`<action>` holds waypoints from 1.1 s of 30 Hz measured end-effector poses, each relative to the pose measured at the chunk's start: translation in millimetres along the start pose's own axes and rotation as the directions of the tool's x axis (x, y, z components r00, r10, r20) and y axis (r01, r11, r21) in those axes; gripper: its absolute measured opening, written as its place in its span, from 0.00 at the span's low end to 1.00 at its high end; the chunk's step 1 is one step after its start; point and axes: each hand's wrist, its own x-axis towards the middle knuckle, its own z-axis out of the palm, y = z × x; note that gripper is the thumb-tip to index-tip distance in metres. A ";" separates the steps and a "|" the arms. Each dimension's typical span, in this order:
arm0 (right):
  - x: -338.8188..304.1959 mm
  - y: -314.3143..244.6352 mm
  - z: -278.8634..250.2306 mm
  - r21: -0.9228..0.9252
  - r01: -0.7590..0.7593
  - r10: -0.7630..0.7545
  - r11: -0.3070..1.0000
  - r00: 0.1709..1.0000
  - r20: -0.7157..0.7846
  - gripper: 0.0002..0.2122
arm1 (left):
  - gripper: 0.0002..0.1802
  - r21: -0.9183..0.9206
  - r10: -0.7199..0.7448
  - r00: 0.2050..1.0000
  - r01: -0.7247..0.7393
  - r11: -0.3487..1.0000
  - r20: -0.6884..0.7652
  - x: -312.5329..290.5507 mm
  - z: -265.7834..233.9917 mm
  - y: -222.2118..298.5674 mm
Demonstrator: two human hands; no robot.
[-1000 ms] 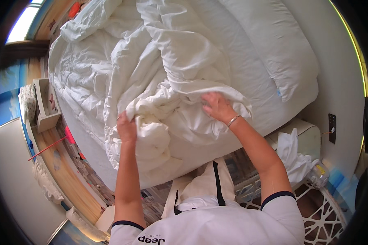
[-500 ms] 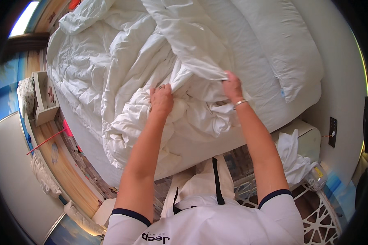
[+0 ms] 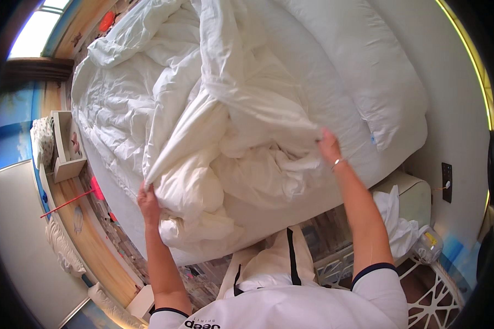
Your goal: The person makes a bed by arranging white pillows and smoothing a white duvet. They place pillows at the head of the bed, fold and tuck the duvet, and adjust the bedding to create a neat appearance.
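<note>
A rumpled white duvet (image 3: 203, 131) is heaped over the bed, with deep folds and a bunched pile close to me. At the left of this pile, my left hand (image 3: 149, 203) is closed on the duvet's edge. My right hand (image 3: 328, 147) pinches another part of the edge, further off to the right. Between my hands the fabric is drawn out wide and slightly lifted. A bracelet sits on my right wrist. The bare white sheet (image 3: 291, 211) shows along the bed's near side.
A long white pillow (image 3: 362, 71) lies along the right side of the bed. To the right stands a bedside cabinet (image 3: 417, 192) with crumpled white cloth (image 3: 392, 216) and a clear container (image 3: 427, 241) beside it. Left of the bed are an open white drawer (image 3: 68, 145) and a pink-headed stick (image 3: 71, 203).
My hands have spread apart: the left went left and nearer to me, the right slightly right and nearer. The duvet edge between them is pulled wider.
</note>
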 end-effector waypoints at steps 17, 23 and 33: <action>-2.5 -178.7 101.2 -0.099 0.367 -0.366 0.925 0.930 0.034 0.45 | 0.52 0.826 0.194 0.961 -0.271 0.495 0.199 9.0 252.1 63.4; 30.5 -201.7 138.8 0.104 0.046 -0.058 0.994 0.991 0.122 0.30 | 0.22 0.646 0.300 0.894 -0.449 0.617 0.334 28.1 240.1 -9.4; 108.0 -115.9 49.6 0.186 -0.087 0.142 0.979 0.941 -0.306 0.11 | 0.10 -0.522 -0.204 0.977 0.207 0.827 0.065 16.3 131.6 107.4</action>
